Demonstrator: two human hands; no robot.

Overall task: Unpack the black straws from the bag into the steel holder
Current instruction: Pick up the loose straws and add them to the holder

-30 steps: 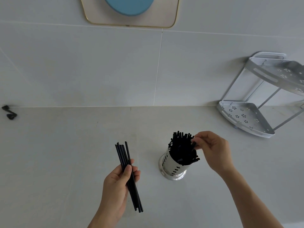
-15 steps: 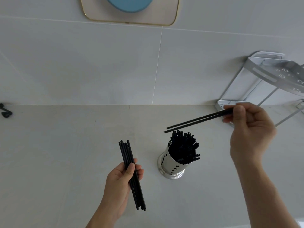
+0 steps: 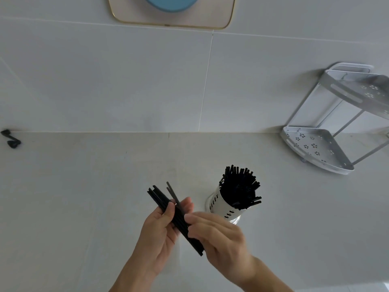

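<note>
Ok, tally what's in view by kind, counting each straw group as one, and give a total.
Straw groups: 2, the handheld bunch and the holder's straws
Steel holder: 1
Corner rack: 1
Hands: 2, left hand and right hand
Total: 6

The pale desk (image 3: 84,207) carries a steel holder (image 3: 221,204) packed with black straws (image 3: 240,186), just right of the fingers (image 3: 187,204). A metal corner rack (image 3: 315,148) stands far right, a small black object (image 3: 11,141) far left.
</note>
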